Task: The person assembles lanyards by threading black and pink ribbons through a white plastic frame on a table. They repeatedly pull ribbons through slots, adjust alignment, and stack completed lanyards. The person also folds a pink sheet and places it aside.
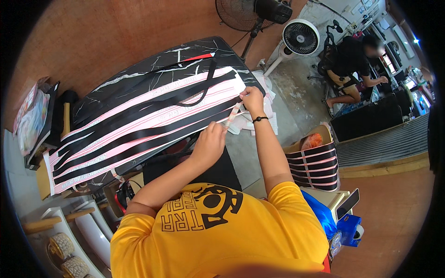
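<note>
A long white and pink printed sheet [153, 104] lies across a black marbled table [134, 78]. Several black straps [153, 129] run along its length, and one loose strap [204, 95] curls up over the others. My right hand [252, 99] is closed in a pinch at the sheet's right end, where a black strap's end meets its fingers. Below it, a narrow pale strip [232, 115] hangs off the sheet's edge. My left hand [209, 142] is by the near edge, its fingers bent together close to that strip; what they hold is hidden.
Two fans, one white [300, 39], stand behind the table. Pale paper scraps [269, 106] lie at its right end. A black-and-pink striped bag [313, 164] stands to the right, near a phone [347, 204]. A person [350, 65] sits at the far right.
</note>
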`<state>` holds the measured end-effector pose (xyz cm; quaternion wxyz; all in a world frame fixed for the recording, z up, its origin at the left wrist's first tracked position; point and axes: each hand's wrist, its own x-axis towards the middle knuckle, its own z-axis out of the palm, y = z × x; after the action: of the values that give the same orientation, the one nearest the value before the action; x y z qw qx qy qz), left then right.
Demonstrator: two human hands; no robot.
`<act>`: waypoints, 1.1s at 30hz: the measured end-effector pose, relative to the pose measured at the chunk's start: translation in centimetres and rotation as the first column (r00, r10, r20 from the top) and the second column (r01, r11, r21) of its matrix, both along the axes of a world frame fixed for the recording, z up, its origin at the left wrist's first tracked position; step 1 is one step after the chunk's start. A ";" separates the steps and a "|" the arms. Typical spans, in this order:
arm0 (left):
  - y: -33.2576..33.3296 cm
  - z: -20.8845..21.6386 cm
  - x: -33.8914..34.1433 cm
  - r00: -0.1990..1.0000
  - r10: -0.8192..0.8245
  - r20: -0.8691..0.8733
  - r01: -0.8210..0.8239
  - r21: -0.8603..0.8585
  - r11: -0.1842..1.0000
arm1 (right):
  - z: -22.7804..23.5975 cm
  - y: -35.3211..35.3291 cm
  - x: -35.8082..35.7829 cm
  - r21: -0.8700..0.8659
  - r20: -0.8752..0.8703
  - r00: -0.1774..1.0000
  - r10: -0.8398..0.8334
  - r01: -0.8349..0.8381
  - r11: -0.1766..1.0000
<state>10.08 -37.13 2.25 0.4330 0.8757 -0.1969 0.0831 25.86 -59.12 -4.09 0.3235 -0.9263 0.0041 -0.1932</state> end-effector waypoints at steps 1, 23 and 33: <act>0.1 0.2 -1.1 1.000 -0.005 0.001 0.005 -0.020 1.000 | 0.0 0.0 0.1 0.003 0.008 1.000 -0.009 0.009 1.000; 2.9 0.6 -2.4 0.976 0.093 -0.195 -0.155 -0.330 0.931 | 1.7 -2.8 1.6 0.458 -0.207 0.916 0.344 -0.220 0.861; 3.1 0.9 -1.5 0.996 0.091 -0.022 -0.094 -0.207 0.974 | -0.7 -3.0 1.0 0.426 -0.101 0.927 0.361 -0.288 0.858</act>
<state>8.54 -34.04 3.12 0.5189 0.8344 -0.1434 0.1179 26.89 -62.12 -4.82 0.5338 -0.8401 -0.0841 -0.0472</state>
